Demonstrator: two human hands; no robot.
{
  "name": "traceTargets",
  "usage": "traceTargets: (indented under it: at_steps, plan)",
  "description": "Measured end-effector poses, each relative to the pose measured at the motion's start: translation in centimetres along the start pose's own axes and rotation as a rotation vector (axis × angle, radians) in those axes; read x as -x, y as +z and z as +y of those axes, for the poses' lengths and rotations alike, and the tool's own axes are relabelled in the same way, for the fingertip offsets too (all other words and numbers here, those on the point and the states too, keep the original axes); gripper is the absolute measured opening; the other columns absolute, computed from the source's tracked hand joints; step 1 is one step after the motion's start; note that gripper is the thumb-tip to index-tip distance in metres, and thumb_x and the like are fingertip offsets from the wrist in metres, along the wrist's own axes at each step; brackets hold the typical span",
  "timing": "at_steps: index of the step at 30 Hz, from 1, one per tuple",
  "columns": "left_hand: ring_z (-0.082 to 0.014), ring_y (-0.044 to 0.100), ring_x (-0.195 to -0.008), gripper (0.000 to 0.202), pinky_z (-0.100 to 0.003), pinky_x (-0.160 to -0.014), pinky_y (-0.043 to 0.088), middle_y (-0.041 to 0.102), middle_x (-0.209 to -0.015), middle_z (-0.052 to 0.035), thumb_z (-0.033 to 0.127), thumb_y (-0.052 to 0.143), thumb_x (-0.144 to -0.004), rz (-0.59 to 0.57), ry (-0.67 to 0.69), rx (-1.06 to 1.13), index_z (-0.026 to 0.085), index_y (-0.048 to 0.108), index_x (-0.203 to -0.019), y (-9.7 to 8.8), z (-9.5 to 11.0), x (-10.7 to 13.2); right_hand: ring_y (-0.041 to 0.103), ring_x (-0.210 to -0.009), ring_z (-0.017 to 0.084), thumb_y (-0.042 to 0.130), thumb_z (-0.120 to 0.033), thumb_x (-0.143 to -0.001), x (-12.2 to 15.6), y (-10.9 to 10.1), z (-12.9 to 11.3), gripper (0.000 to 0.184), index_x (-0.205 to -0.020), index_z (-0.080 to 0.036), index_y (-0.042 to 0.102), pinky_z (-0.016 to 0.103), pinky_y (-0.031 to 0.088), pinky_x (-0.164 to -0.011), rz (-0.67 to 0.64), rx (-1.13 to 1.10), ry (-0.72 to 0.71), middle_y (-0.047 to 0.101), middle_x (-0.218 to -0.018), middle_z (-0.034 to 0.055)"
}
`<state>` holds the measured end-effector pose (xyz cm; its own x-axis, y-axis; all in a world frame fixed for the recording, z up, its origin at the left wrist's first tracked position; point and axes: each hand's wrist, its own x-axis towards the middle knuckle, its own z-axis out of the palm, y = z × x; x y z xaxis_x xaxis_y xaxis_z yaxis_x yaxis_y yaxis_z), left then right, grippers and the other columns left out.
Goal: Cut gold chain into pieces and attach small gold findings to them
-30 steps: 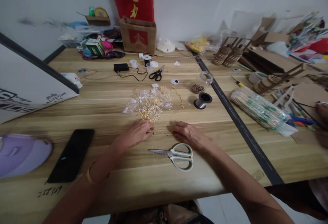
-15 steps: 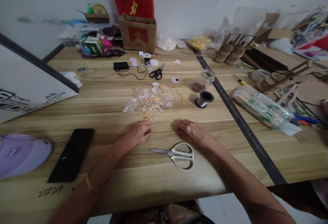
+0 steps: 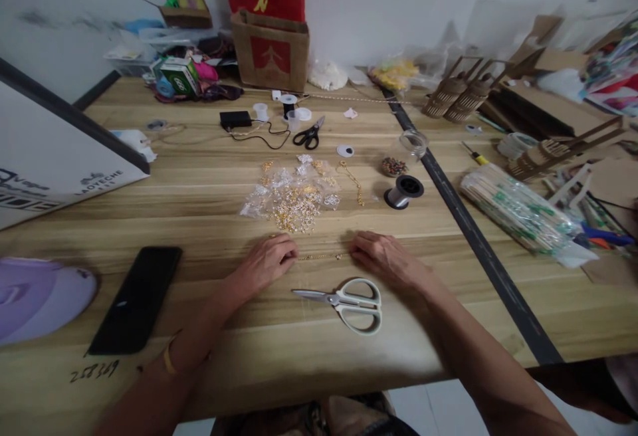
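A thin gold chain (image 3: 319, 257) lies nearly straight across the wood between my two hands, with a small shiny piece at its right end. My left hand (image 3: 269, 260) rests on the table with its fingers pinched on the chain's left end. Just beyond the right end, my right hand (image 3: 381, 255) lies with its fingers curled together; what they hold, if anything, is hidden. Below the chain are scissors with pale handles (image 3: 343, 300), blades slightly apart and pointing left. Past my hands spreads a pile of gold and silver jewellery findings (image 3: 296, 210), partly in clear bags.
A second gold chain (image 3: 353, 183), a wire spool (image 3: 405, 191) and a jar of beads (image 3: 396, 165) stand beyond my right hand. Black scissors (image 3: 309, 135) lie farther back. At left are a phone (image 3: 137, 300) and a white box (image 3: 60, 157); bagged sticks (image 3: 518, 210) lie right.
The view has shifted slightly. My right hand sits a little farther right of the chain's end, with a small gap showing. The left hand keeps its pinch.
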<state>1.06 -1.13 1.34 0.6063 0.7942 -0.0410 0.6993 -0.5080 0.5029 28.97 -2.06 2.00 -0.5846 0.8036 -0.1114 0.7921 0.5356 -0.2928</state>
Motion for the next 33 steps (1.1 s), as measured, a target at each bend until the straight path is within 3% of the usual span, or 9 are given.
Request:
traceTargets:
  at_steps: [8,14,33]
  plan:
    - [-0.0151,0.056,-0.077,0.009,-0.026,-0.072,0.043,0.059,-0.086,-0.0036,0.017,0.056,-0.084,0.082,0.025,0.024,0.016,0.064,-0.087,1.2,0.1,-0.2,0.054,-0.074,0.015,0.043,-0.022,-0.092,0.3,-0.4,-0.2,0.017,-0.083,-0.017,0.056,0.025,0.035,-0.064,0.018,-0.004,-0.012,0.059,-0.085,0.0053]
    - [-0.0165,0.056,-0.084,0.015,-0.028,-0.078,0.044,0.059,-0.09,-0.0048,0.019,0.052,-0.087,0.065,0.052,0.005,0.018,0.065,-0.092,1.9,0.3,-0.4,0.054,-0.074,0.015,0.044,-0.024,-0.091,0.4,-0.3,0.3,0.017,-0.083,-0.017,0.057,0.026,0.036,-0.064,0.009,-0.05,-0.01,0.059,-0.084,0.0054]
    - [-0.0143,0.053,-0.07,0.013,-0.025,-0.065,0.039,0.057,-0.076,-0.002,0.017,0.052,-0.086,0.042,0.007,-0.016,0.017,0.062,-0.078,1.4,0.0,-0.2,0.055,-0.076,0.016,0.045,-0.023,-0.091,0.4,-0.4,1.2,0.016,-0.086,-0.018,0.059,0.025,0.036,-0.067,0.015,-0.066,0.037,0.06,-0.084,0.0047]
